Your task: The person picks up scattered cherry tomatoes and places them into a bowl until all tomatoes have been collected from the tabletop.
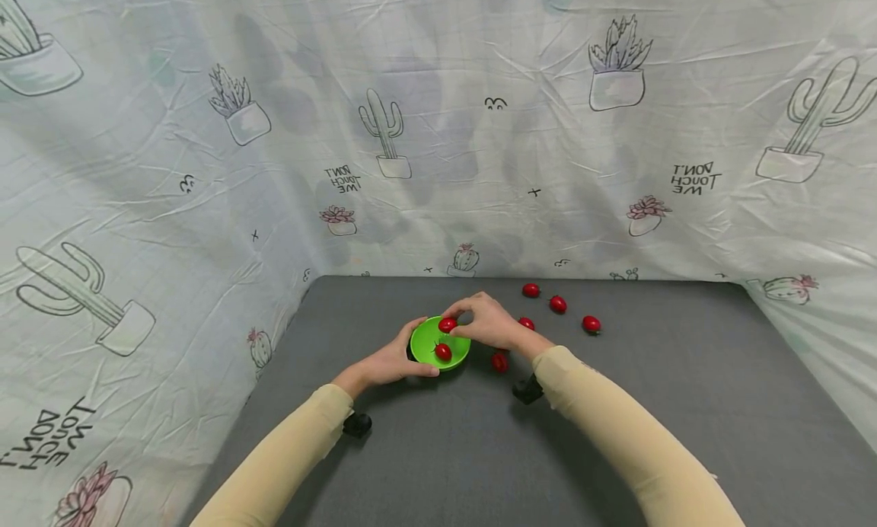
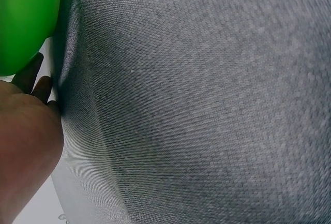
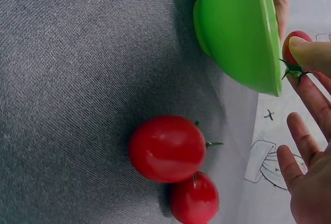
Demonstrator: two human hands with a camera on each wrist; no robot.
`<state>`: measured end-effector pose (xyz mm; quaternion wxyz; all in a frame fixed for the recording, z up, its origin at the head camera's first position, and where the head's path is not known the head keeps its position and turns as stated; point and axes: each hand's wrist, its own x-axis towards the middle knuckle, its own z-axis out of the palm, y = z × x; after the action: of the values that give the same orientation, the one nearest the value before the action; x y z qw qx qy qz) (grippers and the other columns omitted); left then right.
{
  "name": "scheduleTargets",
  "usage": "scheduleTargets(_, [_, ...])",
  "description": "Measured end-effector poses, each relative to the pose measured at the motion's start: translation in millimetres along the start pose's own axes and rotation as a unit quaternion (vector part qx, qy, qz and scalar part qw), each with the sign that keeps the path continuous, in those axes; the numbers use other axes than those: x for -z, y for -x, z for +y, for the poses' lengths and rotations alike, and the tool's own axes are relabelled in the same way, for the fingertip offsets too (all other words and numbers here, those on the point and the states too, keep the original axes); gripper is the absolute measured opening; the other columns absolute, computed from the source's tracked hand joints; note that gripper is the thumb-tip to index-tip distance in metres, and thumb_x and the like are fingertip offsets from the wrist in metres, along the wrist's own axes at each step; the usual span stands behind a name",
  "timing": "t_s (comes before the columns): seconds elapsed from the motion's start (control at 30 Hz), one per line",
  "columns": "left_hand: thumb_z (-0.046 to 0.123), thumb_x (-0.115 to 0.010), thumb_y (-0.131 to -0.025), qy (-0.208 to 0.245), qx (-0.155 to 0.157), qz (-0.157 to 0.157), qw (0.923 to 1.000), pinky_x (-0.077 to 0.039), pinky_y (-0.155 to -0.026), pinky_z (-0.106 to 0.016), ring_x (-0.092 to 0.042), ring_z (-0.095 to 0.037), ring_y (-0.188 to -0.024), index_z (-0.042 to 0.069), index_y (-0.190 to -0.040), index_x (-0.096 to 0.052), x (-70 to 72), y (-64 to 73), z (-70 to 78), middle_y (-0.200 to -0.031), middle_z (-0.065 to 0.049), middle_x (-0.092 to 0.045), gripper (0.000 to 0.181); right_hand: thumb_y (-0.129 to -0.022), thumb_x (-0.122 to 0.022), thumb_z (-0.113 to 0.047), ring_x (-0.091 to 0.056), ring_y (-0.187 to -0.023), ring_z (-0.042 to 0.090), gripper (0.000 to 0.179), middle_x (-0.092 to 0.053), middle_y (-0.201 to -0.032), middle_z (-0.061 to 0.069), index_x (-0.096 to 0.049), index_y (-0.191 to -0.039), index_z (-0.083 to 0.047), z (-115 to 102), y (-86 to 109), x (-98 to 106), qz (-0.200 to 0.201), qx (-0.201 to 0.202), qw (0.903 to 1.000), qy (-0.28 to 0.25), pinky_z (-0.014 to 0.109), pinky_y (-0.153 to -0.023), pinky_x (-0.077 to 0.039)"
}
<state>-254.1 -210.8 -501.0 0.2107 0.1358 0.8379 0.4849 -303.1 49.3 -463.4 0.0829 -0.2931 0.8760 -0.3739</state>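
Observation:
A green bowl (image 1: 426,336) stands on the grey table, with one cherry tomato (image 1: 443,352) lying inside it. My left hand (image 1: 396,361) holds the bowl from its left side, thumb at the near rim and fingers round the far side. Over the bowl's right part, my right hand (image 1: 488,323) pinches a second cherry tomato (image 1: 448,325) between thumb and index finger. In the right wrist view that pinched tomato shows its green stem, just above the bowl's rim, while the other fingers are spread. The left wrist view catches only part of the bowl (image 2: 26,22).
Several more tomatoes lie right of the bowl: one close by (image 1: 499,362), one partly behind the right wrist (image 1: 526,323), others farther back, such as the rightmost tomato (image 1: 591,324). A patterned cloth (image 1: 438,131) hangs behind the grey table (image 1: 438,451).

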Motion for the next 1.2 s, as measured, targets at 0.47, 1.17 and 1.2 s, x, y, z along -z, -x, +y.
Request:
scheduleTargets(0.47, [0.039, -0.083, -0.087, 0.002, -0.003, 0.000, 1.0000, -0.029, -0.114, -0.057, -0.033, -0.026, -0.144, 0.027, -0.164, -0.012, 0.3, 1.0, 1.0, -0.163, -0.006, -0.026, 0.106, -0.091, -0.081, -0.024, -0.045, -0.119, 0.021, 0.032, -0.071, -0.115, -0.011, -0.075, -0.122, -0.022, 0.9, -1.6, -7.7, -0.007, -0.013, 0.9999, -0.002, 0.047, -0.097, -0.042])
scheduleTargets(1.17, [0.038, -0.083, -0.087, -0.001, 0.004, 0.010, 0.9999, -0.028, -0.114, -0.058, -0.033, -0.028, -0.145, 0.028, -0.164, -0.014, -1.0, -1.1, 0.2, -0.162, -0.007, -0.028, 0.104, -0.094, -0.077, -0.026, -0.044, -0.125, 0.030, 0.035, -0.067, -0.122, -0.005, -0.072, -0.128, -0.019, 8.0, 21.1, 25.9, 0.018, 0.007, 0.9992, -0.034, 0.050, -0.099, -0.042])
scheduleTargets(1.2, [0.039, -0.084, -0.086, -0.004, 0.004, 0.011, 0.9999, -0.028, -0.114, -0.058, -0.032, -0.028, -0.145, 0.028, -0.164, -0.014, -1.1, -1.2, 0.3, -0.162, -0.007, -0.027, 0.105, -0.094, -0.077, -0.026, -0.044, -0.126, 0.028, 0.035, -0.066, -0.122, -0.006, -0.072, -0.128, -0.021, 9.2, 24.2, 29.9, 0.021, 0.004, 0.9992, -0.034, 0.050, -0.099, -0.042])
